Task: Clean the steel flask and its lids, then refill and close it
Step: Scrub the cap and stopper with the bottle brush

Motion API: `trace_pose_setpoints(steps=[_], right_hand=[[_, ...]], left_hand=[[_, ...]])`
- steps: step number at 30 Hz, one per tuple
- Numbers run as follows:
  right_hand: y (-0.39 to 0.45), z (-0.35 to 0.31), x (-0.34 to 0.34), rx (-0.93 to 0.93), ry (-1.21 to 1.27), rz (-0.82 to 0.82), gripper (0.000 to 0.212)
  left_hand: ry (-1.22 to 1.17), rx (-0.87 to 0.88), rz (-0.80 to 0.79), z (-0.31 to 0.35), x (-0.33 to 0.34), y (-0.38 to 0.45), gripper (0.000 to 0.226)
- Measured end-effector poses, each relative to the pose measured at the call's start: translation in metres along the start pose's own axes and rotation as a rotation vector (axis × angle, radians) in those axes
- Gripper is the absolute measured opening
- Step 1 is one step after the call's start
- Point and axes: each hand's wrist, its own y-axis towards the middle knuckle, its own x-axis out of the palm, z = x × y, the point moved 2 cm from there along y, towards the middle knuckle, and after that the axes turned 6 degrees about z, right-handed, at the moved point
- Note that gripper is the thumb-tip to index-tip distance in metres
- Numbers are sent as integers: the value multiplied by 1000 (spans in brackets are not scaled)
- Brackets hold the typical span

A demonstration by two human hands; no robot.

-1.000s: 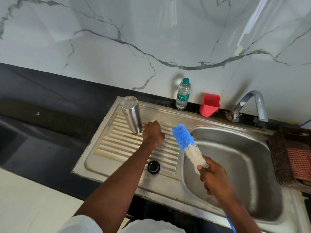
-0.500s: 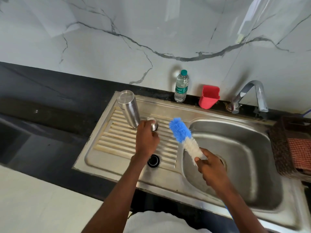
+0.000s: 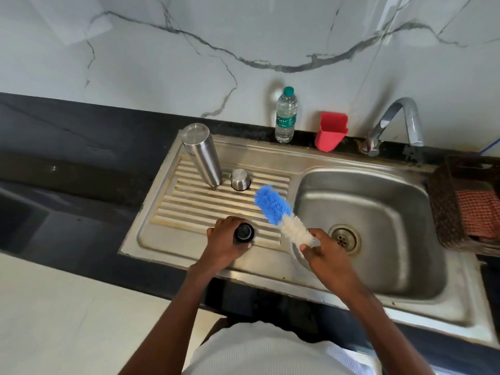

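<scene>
**Left hand drops back to the black lid**

Down comes the left hand (image 3: 226, 243), away from the steel cap (image 3: 240, 179) it was touching half a second ago, and now its fingers curl round the small black inner lid (image 3: 244, 232) at the near edge of the ribbed draining board (image 3: 189, 209). That steel cap sits dome-up on the ribs, just beside the steel flask (image 3: 201, 155), which stands upside down at the back left corner of the board, leaning slightly (its flat base catches the light).

Over on the other side, the right hand (image 3: 322, 251) grips the bottle brush (image 3: 281, 212) low on its white bristles, the blue tip angled up and left over the divide between board and sink basin (image 3: 378, 217). The brush touches neither lid nor flask.

Behind it all, along the black counter ledge, a plastic water bottle (image 3: 285, 115) with a green cap stands beside a red holder (image 3: 331, 131), and the tap (image 3: 397, 120) arches over the basin's back corner. At far right, a dark woven basket (image 3: 443, 207) holds a red checked cloth (image 3: 479, 212).
</scene>
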Motion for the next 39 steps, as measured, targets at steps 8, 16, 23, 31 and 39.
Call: trace_pose_setpoints(steps=[8, 16, 23, 31, 39], right_hand=[[-7, 10, -29, -126, 165, 151, 37], [-20, 1, -56, -234, 231, 322, 46], [-30, -3, -55, -351, -39, 433, 60], [-16, -25, -78, -104, -2, 280, 55], [-36, -55, -88, -119, -229, 278, 57]], left_hand=[[-980, -268, -20, 45, -17, 27, 53], [-1275, -274, -140, 115, -26, 61, 62], [-1109, -308, 22, 169, -24, 64, 74], [-760, 67, 194, 179, -26, 57, 57], [-753, 186, 177, 192, -35, 57, 35]])
